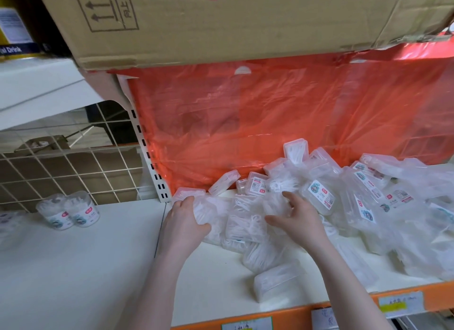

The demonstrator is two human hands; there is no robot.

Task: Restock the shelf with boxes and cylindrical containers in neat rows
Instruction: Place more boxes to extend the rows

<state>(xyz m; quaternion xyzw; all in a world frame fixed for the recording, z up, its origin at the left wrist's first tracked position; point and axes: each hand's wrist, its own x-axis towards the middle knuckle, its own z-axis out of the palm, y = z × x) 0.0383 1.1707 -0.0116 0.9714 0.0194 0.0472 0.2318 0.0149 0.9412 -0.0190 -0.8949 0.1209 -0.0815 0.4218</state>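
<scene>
A jumbled heap of small clear plastic boxes filled with white picks covers the white shelf from its middle to the right edge. My left hand grips one clear box at the heap's left end, fingers curled over its top. My right hand reaches into the heap with spread fingers touching the boxes; it holds nothing that I can make out. One box lies apart near the shelf's front edge. Two clear cylindrical containers with white labels stand side by side on the neighbouring shelf at the left.
A red plastic sheet hangs behind the heap. A big cardboard carton sits overhead. A white slotted upright and wire mesh back the left bay. The shelf's orange front rail carries paper price tags.
</scene>
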